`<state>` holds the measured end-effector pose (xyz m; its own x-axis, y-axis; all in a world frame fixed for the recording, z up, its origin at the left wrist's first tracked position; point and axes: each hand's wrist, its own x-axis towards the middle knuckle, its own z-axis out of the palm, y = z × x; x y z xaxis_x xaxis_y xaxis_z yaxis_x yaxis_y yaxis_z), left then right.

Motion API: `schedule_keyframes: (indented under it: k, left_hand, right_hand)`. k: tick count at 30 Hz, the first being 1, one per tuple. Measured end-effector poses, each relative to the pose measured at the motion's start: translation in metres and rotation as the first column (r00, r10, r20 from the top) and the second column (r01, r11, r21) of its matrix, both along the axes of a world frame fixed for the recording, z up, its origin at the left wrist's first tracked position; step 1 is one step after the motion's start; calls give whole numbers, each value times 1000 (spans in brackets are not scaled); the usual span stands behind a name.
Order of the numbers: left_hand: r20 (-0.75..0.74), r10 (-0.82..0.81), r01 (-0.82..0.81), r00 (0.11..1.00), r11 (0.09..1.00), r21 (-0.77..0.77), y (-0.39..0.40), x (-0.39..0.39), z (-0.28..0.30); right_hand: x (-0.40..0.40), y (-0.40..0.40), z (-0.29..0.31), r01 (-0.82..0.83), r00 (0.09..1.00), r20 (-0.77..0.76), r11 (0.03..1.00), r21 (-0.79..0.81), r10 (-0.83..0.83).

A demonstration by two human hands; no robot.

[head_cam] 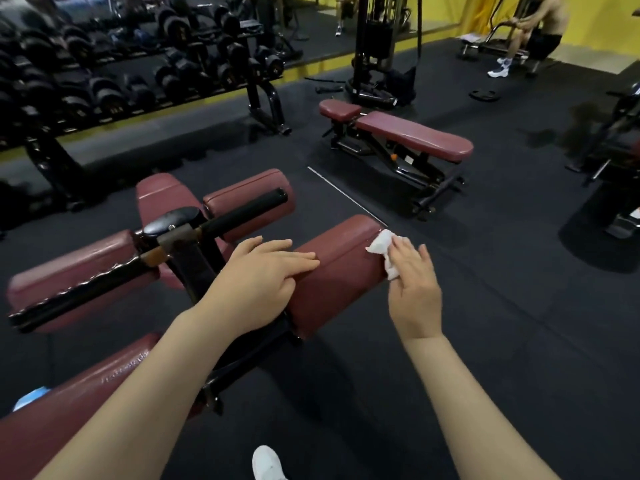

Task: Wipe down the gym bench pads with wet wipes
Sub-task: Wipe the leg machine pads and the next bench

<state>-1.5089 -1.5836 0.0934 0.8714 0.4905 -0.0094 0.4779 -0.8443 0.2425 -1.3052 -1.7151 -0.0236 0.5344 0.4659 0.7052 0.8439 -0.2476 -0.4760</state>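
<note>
Wiping the right-hand roller pad on the maroon bench

Watching my feed here: my right hand (414, 289) has a crumpled white wet wipe (382, 252) pinched under its fingers and pressed onto the outer end of the roller pad (332, 271), so the wipe sits right at the pad's far right edge. My left hand (266, 275) lies flat on top of the same pad toward its inner end, fingers straight and close together, thumb down its near side, not gripping anything. Left of that pad is the black post with the foam-covered handle (242, 211), more maroon pads (249, 195) just behind it. A second bench (412, 136) stands well beyond the pad on the black floor, dumbbell rack (138, 81) far back left. My white shoe (266, 464) is below the pad.
</note>
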Motion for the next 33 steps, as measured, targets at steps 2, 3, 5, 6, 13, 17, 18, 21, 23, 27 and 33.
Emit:
schedule_keyframes:
  k: [2, 3, 5, 6, 13, 17, 18, 21, 23, 27, 33]
  left_hand:
    - [-42, 5, -4, 999, 999, 32, -1, -1, -1]
    - [-51, 16, -15, 999, 1000, 28, 1, -2, -3]
    - [-48, 39, -39, 998, 999, -13, 8, -2, -5]
    - [-42, 49, -51, 998, 998, -43, 13, -1, -5]
    - [-123, 136, -151, 983, 980, -129, 41, 11, -1]
    - [-67, 82, -89, 994, 990, -112, 42, 11, -3]
    - [-31, 60, -63, 998, 991, -114, 39, 9, -3]
    - [-23, 45, -49, 999, 987, -155, 33, 3, -8]
    - [-60, 63, -73, 996, 981, -178, 39, 6, -12]
    - [-49, 168, -175, 985, 932, -318, 51, 6, -8]
    - [-23, 131, -132, 991, 946, -296, 43, -2, -1]
  right_hand:
    - [-34, 6, 15, -137, 991, 2, 988, 74, 137]
    - [-54, 10, 19, -296, 954, 64, 954, 52, 292]
    - [-83, 8, 20, -537, 809, 195, 832, -141, 555]
    - [-78, 7, 25, -551, 779, 227, 811, -196, 585]
    - [-45, 27, 66, -228, 974, -53, 951, -209, 222]
    - [-67, 15, 51, -599, 719, 135, 707, -376, 681]
    - [-46, 16, 52, -535, 804, 73, 771, -345, 590]
    - [-11, 19, 64, -182, 982, -71, 976, -119, 174]
    - [-44, 25, 66, -297, 955, -21, 950, -96, 296]
    - [-61, 24, 48, -579, 763, 183, 781, -233, 620]
    - [-46, 33, 50, -380, 897, 189, 916, -129, 399]
